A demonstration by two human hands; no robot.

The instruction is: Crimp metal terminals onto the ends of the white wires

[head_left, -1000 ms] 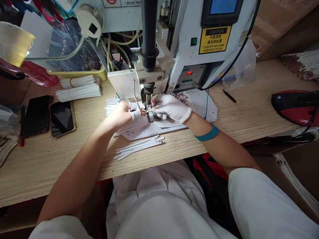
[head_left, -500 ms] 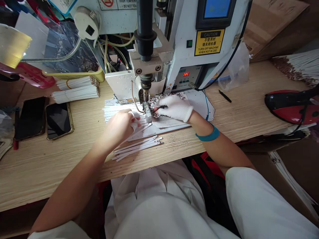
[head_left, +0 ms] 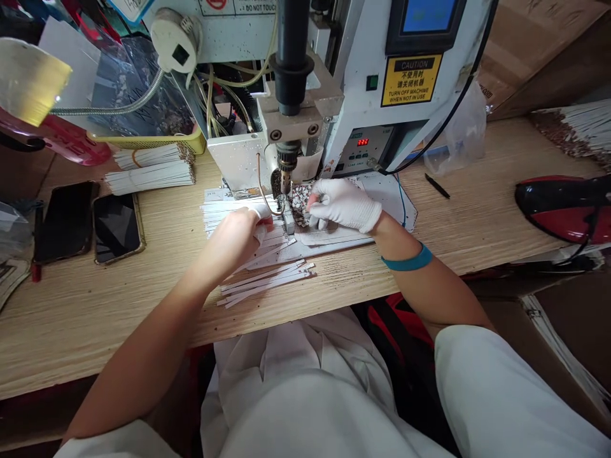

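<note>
My left hand [head_left: 238,235], with white covers on some fingers, is closed at the left of a small metal block [head_left: 288,219] under the machine's tip [head_left: 285,168]. Its fingers pinch a thin white strip among a row of flat white strips [head_left: 214,212]. My right hand [head_left: 346,207], in a white glove with a bare fingertip, is closed just right of the block. It touches or hovers over a heap of tiny parts [head_left: 300,196]; what its fingertips hold is hidden. Several strips with small metal ends [head_left: 267,283] lie nearer me.
The bench machine [head_left: 367,127] stands behind my hands, with a lit red display. At left are two phones [head_left: 117,226], bundled strips [head_left: 150,178] and a yellow basket [head_left: 198,145]. A black pen-like stick [head_left: 436,186] and a red-black device [head_left: 563,210] lie at right.
The view has shifted slightly, so everything sits a little further right. My right fingers have changed their bend over the small parts; the dark patch between them is gone. My left hand stays beside the block.
</note>
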